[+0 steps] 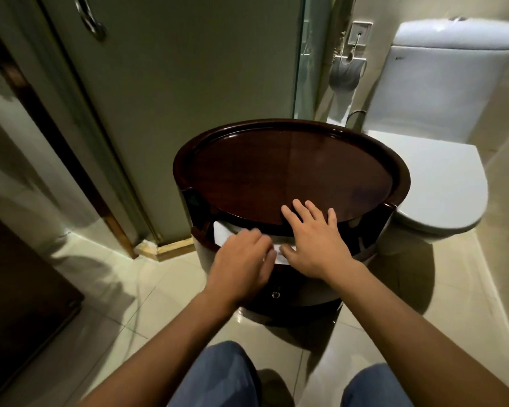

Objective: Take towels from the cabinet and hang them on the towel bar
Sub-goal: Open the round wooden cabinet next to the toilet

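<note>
A round dark wooden cabinet stands on the tiled floor in front of me, with an open shelf under its top. White towels lie folded in that shelf, partly hidden by my hands. My left hand reaches into the shelf opening, fingers curled on the towel's front edge. My right hand lies flat with fingers spread over the cabinet's top rim, its thumb down at the towels. No towel bar is in view.
A white toilet with its lid down stands right of the cabinet. A toilet paper holder hangs on the wall behind. A glass shower door with a metal handle is at the left. My knees are at the bottom.
</note>
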`<control>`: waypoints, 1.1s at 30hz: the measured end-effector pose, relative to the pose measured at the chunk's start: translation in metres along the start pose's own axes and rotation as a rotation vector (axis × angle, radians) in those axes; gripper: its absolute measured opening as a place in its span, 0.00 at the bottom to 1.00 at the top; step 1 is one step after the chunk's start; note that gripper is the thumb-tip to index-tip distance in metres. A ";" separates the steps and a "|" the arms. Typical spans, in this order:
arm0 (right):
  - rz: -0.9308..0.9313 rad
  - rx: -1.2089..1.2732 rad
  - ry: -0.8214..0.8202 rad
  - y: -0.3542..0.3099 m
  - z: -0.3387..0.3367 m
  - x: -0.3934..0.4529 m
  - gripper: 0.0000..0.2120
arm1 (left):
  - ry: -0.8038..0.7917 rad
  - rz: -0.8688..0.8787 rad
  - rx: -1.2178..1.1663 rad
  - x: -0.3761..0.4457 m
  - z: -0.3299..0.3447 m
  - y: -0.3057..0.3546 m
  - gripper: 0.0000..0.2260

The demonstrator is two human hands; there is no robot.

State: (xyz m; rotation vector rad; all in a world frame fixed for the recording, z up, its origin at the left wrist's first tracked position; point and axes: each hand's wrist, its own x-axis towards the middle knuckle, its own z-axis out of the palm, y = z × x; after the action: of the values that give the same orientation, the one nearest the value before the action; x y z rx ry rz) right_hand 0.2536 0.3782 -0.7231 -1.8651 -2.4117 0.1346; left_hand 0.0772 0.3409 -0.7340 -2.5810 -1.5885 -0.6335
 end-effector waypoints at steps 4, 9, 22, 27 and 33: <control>0.004 0.115 0.079 -0.003 -0.004 -0.026 0.30 | -0.037 -0.078 -0.014 0.019 0.001 -0.013 0.16; -0.034 0.140 0.131 -0.023 0.013 -0.079 0.23 | -0.073 -0.082 -0.098 -0.011 0.010 -0.012 0.11; -0.064 0.038 0.343 -0.037 0.033 -0.127 0.08 | -0.126 0.124 -0.034 -0.079 -0.006 -0.010 0.16; -0.086 0.049 0.319 -0.043 0.036 -0.152 0.10 | -0.112 0.142 -0.031 -0.106 -0.013 -0.002 0.13; -0.137 0.070 0.297 -0.053 0.035 -0.185 0.09 | -0.107 0.155 -0.059 -0.139 -0.023 0.009 0.13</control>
State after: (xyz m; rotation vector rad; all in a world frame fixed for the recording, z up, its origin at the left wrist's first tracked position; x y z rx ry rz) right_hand 0.2442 0.1851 -0.7549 -1.5582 -2.2879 -0.0624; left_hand 0.0233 0.2137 -0.7621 -2.7910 -1.3972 -0.5470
